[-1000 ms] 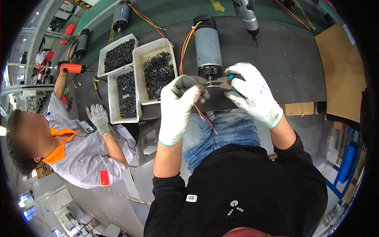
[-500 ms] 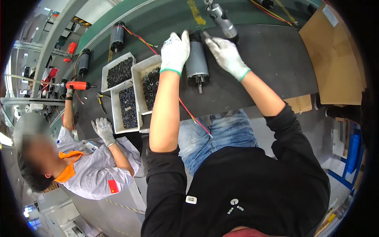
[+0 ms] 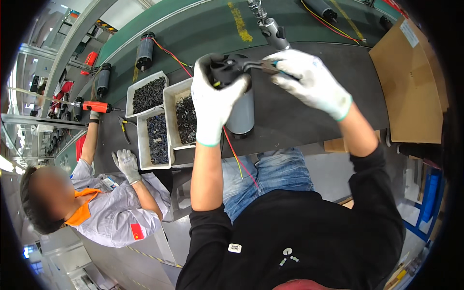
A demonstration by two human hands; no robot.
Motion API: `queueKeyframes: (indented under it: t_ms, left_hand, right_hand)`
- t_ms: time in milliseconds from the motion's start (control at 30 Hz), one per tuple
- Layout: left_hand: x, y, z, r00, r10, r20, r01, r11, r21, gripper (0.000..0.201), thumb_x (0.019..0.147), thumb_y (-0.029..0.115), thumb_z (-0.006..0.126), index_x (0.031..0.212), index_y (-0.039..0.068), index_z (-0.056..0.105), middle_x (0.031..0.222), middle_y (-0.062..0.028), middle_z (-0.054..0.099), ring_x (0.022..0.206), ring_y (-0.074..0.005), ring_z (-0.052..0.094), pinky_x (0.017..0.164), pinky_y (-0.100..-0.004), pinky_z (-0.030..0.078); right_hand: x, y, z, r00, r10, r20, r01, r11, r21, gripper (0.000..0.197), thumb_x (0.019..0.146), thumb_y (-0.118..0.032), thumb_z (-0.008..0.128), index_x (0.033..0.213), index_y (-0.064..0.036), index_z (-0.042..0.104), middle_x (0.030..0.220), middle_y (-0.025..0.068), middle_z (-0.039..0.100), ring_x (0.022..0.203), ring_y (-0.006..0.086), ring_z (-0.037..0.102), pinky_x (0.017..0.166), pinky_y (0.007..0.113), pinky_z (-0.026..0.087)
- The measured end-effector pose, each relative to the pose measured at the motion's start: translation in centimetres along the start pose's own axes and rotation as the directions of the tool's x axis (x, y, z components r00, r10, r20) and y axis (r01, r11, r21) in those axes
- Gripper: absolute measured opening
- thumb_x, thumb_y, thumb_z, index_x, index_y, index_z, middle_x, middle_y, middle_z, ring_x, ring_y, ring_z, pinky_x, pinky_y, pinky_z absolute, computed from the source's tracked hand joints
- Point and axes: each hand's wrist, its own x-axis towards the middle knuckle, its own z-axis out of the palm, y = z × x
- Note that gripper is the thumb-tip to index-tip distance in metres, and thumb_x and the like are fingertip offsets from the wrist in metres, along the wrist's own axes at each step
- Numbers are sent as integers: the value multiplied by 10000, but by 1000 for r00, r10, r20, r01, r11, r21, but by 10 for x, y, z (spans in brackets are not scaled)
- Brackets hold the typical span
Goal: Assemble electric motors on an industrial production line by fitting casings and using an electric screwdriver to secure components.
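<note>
Grey cylindrical motor with a black end cap, upright above the near part of the dark worktop, red and yellow wires trailing off its lower end toward the lap. Left hand, white-gloved, wrapped shut around the motor's top and side. Right hand, also gloved, closed on pliers, their tips meeting the black cap. Both hands raised over the worktop, close together.

Just left of the motor, three white bins of small dark parts, packed side by side near the worktop's front edge. To the right, bare dark surface up to a cardboard sheet lying along the right end. Behind, a green conveyor belt carrying more motors with wires, and a hanging power driver just above the hands. Far left, a co-worker's gloved hand resting beside the bins, another reaching to an orange screwdriver.
</note>
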Motion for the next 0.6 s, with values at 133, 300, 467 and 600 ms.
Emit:
queueKeyframes:
  t_ms: [133,300,467,600]
  left_hand:
    - [-26,15,-8,995,97,-3,-97,994,53,646,638,160,925,1162,-16,591,1122,-144,711,1042,-215,692,932,-349,556]
    - [-36,7,-9,966,257,-12,-257,964,-72,750,580,158,949,1213,1,577,1149,-146,706,1043,-237,698,949,-364,566]
    - [-35,2,-14,956,293,3,-293,956,-30,774,567,175,957,1219,2,576,1161,-149,706,1032,-253,709,949,-370,574]
    - [-34,-4,-19,960,281,13,-280,959,-35,779,561,189,961,1214,-3,582,1162,-150,708,1038,-253,710,951,-371,575]
  right_hand:
    - [18,-11,-38,943,-225,246,294,909,-296,267,871,-190,785,1023,1,676,1104,129,686,965,344,655,858,419,537]
    - [40,-29,-50,883,-195,427,360,866,-347,307,883,-301,777,966,-21,686,1034,116,658,969,322,656,853,417,537]
    - [49,-45,-50,836,-165,523,434,782,-447,331,900,-350,759,931,-32,672,1006,93,656,952,290,665,847,407,538]
    - [56,-51,-43,815,-177,552,488,724,-487,331,902,-360,754,975,-45,681,1001,84,662,947,294,664,843,412,540]
